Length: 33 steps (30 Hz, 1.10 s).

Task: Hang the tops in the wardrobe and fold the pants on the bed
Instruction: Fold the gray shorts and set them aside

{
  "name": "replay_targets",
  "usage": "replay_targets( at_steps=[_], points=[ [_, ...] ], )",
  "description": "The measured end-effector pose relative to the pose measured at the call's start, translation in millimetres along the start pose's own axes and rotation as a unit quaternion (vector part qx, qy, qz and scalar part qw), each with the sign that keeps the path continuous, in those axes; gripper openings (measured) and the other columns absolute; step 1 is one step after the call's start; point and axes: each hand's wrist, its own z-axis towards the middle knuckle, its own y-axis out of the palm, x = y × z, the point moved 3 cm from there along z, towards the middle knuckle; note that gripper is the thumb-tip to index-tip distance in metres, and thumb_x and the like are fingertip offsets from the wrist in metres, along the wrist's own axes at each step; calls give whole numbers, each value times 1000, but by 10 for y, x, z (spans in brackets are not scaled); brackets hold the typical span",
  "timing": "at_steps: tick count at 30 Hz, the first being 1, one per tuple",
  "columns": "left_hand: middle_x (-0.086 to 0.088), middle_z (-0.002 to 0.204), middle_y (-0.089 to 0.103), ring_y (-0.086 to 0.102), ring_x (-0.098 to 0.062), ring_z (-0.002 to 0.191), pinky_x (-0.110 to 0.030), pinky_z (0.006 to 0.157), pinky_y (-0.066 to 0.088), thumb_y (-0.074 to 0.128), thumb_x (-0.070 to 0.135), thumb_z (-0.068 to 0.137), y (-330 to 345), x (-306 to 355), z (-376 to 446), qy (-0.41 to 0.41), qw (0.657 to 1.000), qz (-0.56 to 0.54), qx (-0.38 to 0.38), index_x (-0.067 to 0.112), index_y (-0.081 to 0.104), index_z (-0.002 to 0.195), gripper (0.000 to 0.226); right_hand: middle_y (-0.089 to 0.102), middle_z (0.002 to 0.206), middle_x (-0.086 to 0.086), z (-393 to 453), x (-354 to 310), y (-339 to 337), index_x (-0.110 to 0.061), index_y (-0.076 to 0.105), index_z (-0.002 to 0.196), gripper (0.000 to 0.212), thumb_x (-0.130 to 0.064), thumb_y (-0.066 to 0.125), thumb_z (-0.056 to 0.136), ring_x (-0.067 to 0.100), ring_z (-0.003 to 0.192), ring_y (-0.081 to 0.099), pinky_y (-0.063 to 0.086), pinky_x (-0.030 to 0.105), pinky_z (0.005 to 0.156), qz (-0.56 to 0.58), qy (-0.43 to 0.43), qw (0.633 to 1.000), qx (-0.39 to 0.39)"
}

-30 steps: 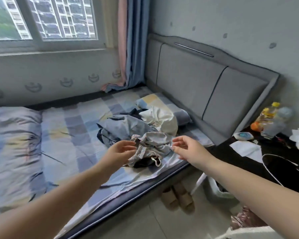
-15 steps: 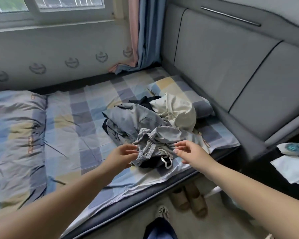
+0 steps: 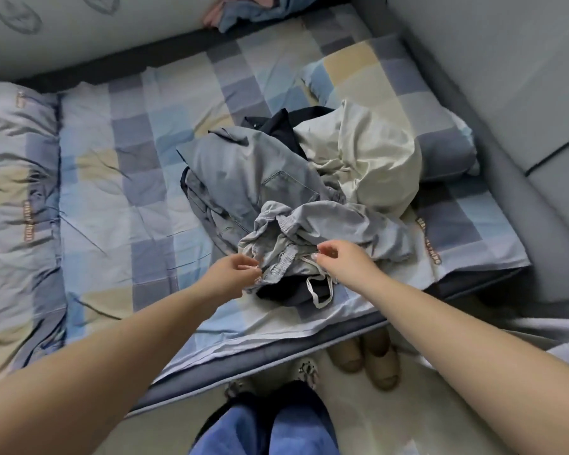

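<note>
A heap of clothes lies on the bed near its front edge. On top is a pair of light grey drawstring pants with an elastic waistband. My left hand pinches the waistband at its left end. My right hand pinches the waistband at its right end, near the white drawstring. Under the pants lie a blue-grey garment with a pocket, a cream garment and dark cloth.
A checked pillow sits behind the heap by the grey padded headboard. A folded quilt fills the bed's left side. Slippers stand on the floor under the bed edge, beside my legs.
The view has tilted down and moved closer to the bed. Both hands have gone from hovering open beside the grey pants to pinching their waistband.
</note>
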Motion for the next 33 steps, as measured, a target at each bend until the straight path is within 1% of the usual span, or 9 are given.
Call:
replay_targets(
  at_steps=[3,6,12,16,19,21,23,26,33],
  points=[
    [1,102,65,61,-15,95,-25,74,46,57,26,93,52,-196,401,-44,999,14,-1,18,60,115,23,54,134,7,465,132,236,-11,60,127,40,-28,61,90,20,120,54,40,25,99,-33,-19,999,-27],
    [3,97,64,58,-16,93,-27,76,47,56,25,94,109,-452,805,-64,997,34,6,17,59,119,26,26,154,7,921,283,523,-15,56,132,44,-28,61,90,22,132,44,36,36,109,-42,-24,997,-57],
    [2,136,48,59,-9,88,-6,62,42,59,19,91,284,-927,1466,-10,993,119,24,26,57,128,38,-3,160,-7,1680,484,922,-31,54,133,42,-28,56,91,12,138,33,38,30,101,-142,-48,987,-62],
    [-1,156,14,61,-8,102,-15,93,36,59,22,92,465,-1207,1783,0,988,154,-32,35,49,134,45,-6,160,-8,2102,561,1163,-40,52,132,40,-30,51,93,16,127,44,42,30,92,-213,-62,972,-78],
    [-2,159,4,55,-13,120,-27,96,41,55,22,94,548,-1377,1977,-13,984,172,-42,33,45,139,48,0,160,1,2293,631,1236,-37,43,137,44,-29,48,93,27,121,48,42,34,90,-273,-38,960,-55],
    [-7,155,18,52,-19,121,-32,94,42,53,20,94,557,-1477,2108,-15,982,187,-32,15,49,136,43,-1,158,6,2372,675,1256,-27,40,138,45,-27,49,93,33,119,50,42,39,92,-313,-34,948,-37],
    [-13,135,43,47,-26,122,-30,92,38,53,17,92,532,-1514,2177,0,979,203,13,-1,57,112,27,9,155,9,2363,711,1222,-18,39,137,46,-27,52,93,35,117,51,42,39,91,-311,-33,950,-15],
    [-9,114,61,56,-26,109,-29,86,41,60,13,86,341,-1525,2140,7,977,175,119,-1,64,106,25,28,147,6,2281,701,1059,-18,40,139,49,-27,54,93,32,117,51,43,37,88,-275,-66,959,28],
    [-11,106,66,60,-29,103,-35,86,44,71,8,79,-689,-1166,1735,70,943,190,262,4,71,105,26,44,135,7,2021,245,257,-18,51,135,46,-12,56,90,29,116,51,41,38,90,-259,-126,952,105]
  ],
)
